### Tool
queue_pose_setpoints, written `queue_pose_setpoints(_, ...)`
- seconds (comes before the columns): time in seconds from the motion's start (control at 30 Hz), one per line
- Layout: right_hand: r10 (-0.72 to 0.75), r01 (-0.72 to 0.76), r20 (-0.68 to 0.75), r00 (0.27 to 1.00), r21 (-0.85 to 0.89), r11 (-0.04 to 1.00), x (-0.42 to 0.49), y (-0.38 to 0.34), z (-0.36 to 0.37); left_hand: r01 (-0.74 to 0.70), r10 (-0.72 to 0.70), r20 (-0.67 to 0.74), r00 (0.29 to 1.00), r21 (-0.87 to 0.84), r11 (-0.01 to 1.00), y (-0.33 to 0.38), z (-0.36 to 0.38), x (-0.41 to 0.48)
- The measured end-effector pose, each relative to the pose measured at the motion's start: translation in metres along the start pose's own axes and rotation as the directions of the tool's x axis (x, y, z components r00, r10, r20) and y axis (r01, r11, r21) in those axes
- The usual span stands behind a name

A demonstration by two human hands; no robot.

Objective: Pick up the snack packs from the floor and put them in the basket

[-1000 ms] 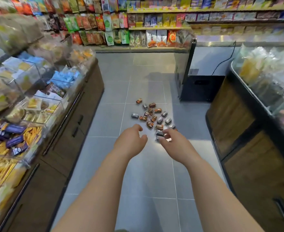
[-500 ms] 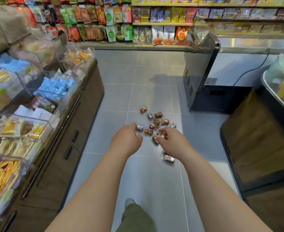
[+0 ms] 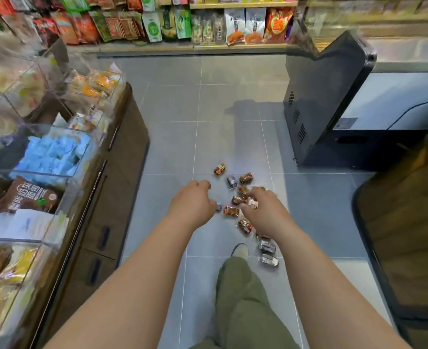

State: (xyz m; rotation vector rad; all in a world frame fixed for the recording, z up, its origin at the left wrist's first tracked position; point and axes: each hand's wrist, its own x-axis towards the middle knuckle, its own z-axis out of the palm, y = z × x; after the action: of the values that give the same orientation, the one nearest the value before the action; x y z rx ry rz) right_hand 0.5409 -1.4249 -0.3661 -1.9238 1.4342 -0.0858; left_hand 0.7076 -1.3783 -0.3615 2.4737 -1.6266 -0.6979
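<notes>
Several small snack packs [image 3: 245, 178], brown-orange and silver, lie scattered on the grey tiled floor [image 3: 172, 147]. My right hand [image 3: 264, 212] is down among them, its fingers curled over a clear-wrapped pack [image 3: 252, 204]. My left hand [image 3: 192, 202] hovers just left of the pile with its fingers curled in and nothing visible inside; a small purple pack [image 3: 219, 207] lies at its fingertips. Three silver packs [image 3: 268, 260] rest under my right forearm. No basket shows in this view.
A wooden counter [image 3: 122, 157] with clear bins of wrapped snacks runs along the left. A dark freezer cabinet [image 3: 318, 102] and a wooden counter [image 3: 404, 222] stand on the right. Snack shelves [image 3: 207, 26] line the back. My green-trousered leg and shoe [image 3: 240, 251] are beside the pile.
I have stepped closer and the view has tilted down. Both hands have dropped to the pile, and my right fingers have closed over a pack. My leg has come into view.
</notes>
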Motion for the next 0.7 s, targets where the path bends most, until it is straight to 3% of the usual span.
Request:
queue_pose_setpoints(0.43, 0.069, -0.07, 0.085, 0.994, 0.0, 0.998, 0.269, -0.012, -0.055, 0.047, -0.05, 0.074, 0.996, 0.042, 0.998, 0.016, -0.019, 0.258)
queue_pose_setpoints(0.7, 0.109, -0.101, 0.111, 0.988, -0.082, 0.992, 0.36, 0.0, -0.023, -0.009, -0.007, 0.163, 0.987, 0.102, 0.995, -0.008, 0.01, 0.358)
